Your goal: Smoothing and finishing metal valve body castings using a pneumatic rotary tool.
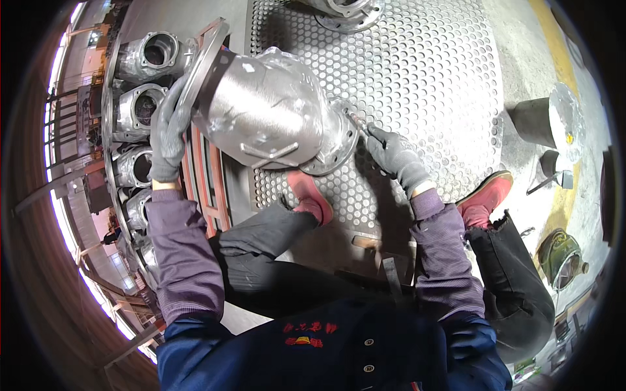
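A large silvery metal casting, a cylindrical housing with a wide flange at its left end and a smaller bolt-hole flange at its right, lies tilted in front of me. My left hand, in a grey glove, is closed around the rim of the wide flange. In a grey glove too, my right hand grips a slim rod-like tool. Its tip reaches the edge of the smaller flange. Most of the tool's handle is hidden in my fingers, so its exact kind cannot be told.
Under the casting spreads a perforated metal plate. Several similar castings line the left, near a red metal frame. Another flanged casting sits at the far edge. To the right stands a grey metal cylinder. My red shoes flank the near area.
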Available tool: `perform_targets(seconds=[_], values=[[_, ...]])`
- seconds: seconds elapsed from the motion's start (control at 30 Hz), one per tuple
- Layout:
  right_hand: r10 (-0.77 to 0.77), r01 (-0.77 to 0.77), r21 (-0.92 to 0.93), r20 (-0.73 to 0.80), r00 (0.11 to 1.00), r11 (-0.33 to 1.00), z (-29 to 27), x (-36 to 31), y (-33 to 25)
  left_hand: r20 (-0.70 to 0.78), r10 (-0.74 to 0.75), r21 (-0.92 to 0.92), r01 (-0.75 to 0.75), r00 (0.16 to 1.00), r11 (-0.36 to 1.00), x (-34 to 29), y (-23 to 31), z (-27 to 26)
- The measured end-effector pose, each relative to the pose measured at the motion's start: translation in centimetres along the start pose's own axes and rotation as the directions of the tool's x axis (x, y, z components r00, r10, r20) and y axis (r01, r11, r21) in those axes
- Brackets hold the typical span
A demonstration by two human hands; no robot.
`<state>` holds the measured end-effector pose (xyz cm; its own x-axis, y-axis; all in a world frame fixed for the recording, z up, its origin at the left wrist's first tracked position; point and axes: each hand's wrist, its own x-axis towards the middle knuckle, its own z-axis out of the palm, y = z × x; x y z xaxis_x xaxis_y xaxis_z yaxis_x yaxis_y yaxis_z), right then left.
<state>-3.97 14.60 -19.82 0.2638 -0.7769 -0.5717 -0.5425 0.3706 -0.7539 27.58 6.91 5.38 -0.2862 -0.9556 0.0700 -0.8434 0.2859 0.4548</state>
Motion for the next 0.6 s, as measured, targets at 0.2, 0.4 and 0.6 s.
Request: perform_targets(seconds=[0.2, 0.4, 0.6], values=[[-0.183, 0.174, -0.166, -0.040, 0.982, 0.971, 0.3, 3.8, -2.3, -0.042, -0.037, 0.002, 0.037, 0.998, 0.999, -2.3, -4.1, -0.6], [-0.186, 0.179, -0.355, 0.015, 0.983, 0.918, 2.5, 1.4, -4.7, -0.071, 0.008, -0.022, -0.009, 0.997, 1.000, -2.5, -5.8, -1.1], [-0.224, 0.275, -0.254, 0.214, 0.951, 0.927, 2.9, -6.2, -3.4, -0.094, -0.024, -0.032, 0.021, 0.995, 0.999, -1.0, -3.9, -0.8]])
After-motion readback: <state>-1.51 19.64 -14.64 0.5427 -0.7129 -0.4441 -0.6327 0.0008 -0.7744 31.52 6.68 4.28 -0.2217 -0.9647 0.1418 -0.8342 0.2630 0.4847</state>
